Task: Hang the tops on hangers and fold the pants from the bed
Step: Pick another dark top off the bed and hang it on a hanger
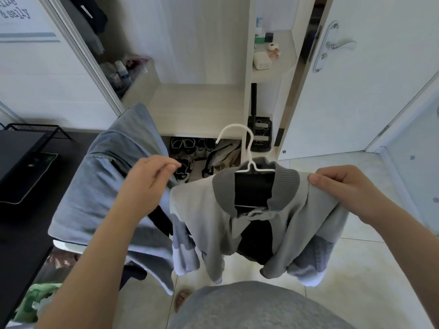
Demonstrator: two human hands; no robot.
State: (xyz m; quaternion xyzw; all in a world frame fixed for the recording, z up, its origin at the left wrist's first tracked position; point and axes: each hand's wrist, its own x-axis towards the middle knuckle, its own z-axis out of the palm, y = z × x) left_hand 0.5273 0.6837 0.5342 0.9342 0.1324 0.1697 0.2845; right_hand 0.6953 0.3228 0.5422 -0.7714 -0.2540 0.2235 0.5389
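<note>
A grey knit top (204, 210) with a darker ribbed collar hangs in front of me on a white hanger (247, 148), whose hook stands up above the collar. My right hand (342, 188) grips the top's right shoulder. My left hand (152, 179) is just left of the top's left shoulder, fingers loosely bent, and I cannot tell whether it touches the fabric. The sleeves hang down with lighter blue cuffs.
A blue denim garment (104, 186) is draped over a chair at the left. An open wardrobe (197, 100) stands ahead with shoes (187, 150) below its shelf. A white door (356, 91) is at the right, a dark desk (21, 162) at the left.
</note>
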